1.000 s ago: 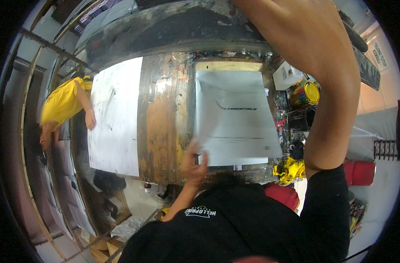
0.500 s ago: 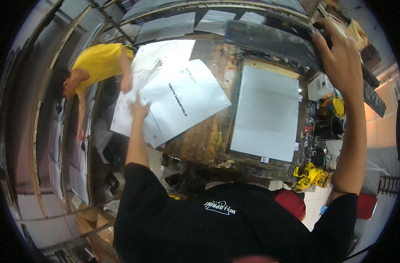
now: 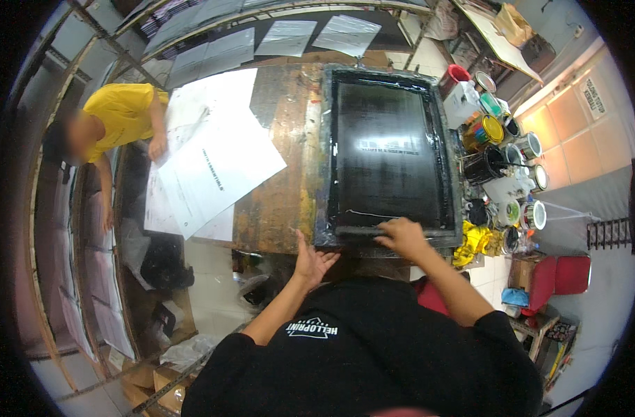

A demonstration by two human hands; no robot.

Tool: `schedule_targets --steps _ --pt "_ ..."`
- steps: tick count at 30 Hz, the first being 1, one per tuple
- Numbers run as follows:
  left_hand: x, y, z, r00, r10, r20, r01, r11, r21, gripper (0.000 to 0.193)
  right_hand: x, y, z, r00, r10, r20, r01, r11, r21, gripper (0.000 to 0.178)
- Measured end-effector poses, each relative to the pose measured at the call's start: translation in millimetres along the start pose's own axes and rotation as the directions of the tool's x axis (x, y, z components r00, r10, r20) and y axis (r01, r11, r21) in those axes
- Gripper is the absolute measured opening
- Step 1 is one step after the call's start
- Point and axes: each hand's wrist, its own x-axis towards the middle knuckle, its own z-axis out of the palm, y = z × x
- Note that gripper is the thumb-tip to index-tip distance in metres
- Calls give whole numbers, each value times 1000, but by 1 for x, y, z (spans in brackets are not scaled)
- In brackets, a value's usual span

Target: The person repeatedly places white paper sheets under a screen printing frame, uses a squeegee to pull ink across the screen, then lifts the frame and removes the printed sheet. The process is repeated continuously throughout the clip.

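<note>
A dark-framed printing screen (image 3: pixel 383 177) lies flat on the work table, directly in front of me. Along its near inner edge rests a dark bar that looks like a squeegee (image 3: pixel 359 230). My right hand (image 3: pixel 404 240) has its fingers curled at the right part of this bar. My left hand (image 3: pixel 314 264) is open, palm up and fingers spread, at the table's near edge just left of the screen, holding nothing. A printed white sheet (image 3: pixel 220 170) with dark lettering lies on the table's left side, over other pale sheets (image 3: pixel 223 87).
A co-worker in a yellow shirt (image 3: pixel 126 111) stands at the left, one hand near the sheets. Paint cans (image 3: pixel 484 132) and a yellow cloth (image 3: pixel 474 243) crowd the table's right side. Drying racks (image 3: pixel 88 236) line the left; a red chair (image 3: pixel 564 276) stands right.
The screen, raised by my right hand before, is down over the white sheet on the table. My right hand moved to its near edge. My left hand left the printed sheet and came closer.
</note>
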Motion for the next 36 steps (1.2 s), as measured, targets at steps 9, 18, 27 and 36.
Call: schedule_targets --steps 9,18,27,36 --pt "27 -11 5 950 -59 -308 75 996 43 126 115 70 29 952 -100 -288 41 978 -202 65" --pt "8 -9 30 878 -29 -478 46 999 24 123 389 213 -105 993 -57 -104 40 987 -158 50" --pt "-3 -19 27 887 227 -402 -142 963 229 91 260 148 -38 941 -122 -315 32 961 -275 40" --pt "-56 23 53 933 359 -1 -356 927 115 76 10 -36 -121 993 27 -112 -39 993 -109 47"
